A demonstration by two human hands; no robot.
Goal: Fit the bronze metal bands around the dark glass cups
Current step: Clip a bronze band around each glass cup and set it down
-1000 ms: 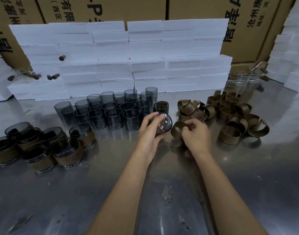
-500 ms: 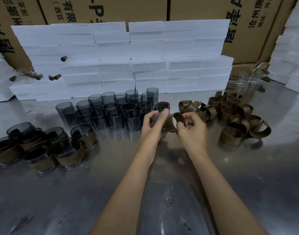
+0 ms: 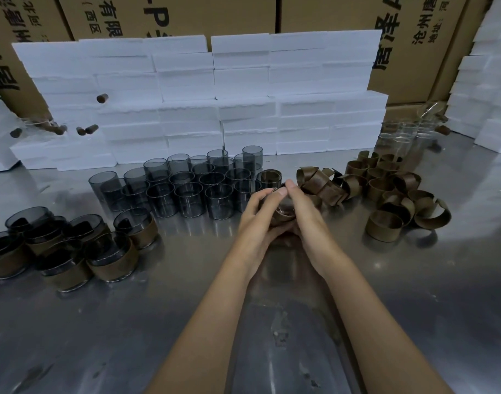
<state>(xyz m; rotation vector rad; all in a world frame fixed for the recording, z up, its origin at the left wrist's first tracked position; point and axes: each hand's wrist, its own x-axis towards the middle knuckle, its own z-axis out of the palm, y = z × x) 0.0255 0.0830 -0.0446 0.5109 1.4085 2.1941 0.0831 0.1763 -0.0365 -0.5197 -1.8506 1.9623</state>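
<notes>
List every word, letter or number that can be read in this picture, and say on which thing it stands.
"有限", with "西区" beside it: middle cardboard box, print turned sideways.
"-P": same box, cut off by the top edge.
"沧州唐" and "地址": right cardboard box.
"唐泽", large: same box.
Left cardboard box: small print too blurred to read.

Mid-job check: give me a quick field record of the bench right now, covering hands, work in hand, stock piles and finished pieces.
left hand: curled round the dark glass cup in hand, from the left
right hand: gripping the same cup from the right, fingertips meeting the left's on top
band on that cup: bronze shows between the hands; seating unclear
bare dark glass cups: clustered upright behind the left hand
loose bronze metal bands: piled right
banded cups: grouped far left
surface: steel table
</notes>
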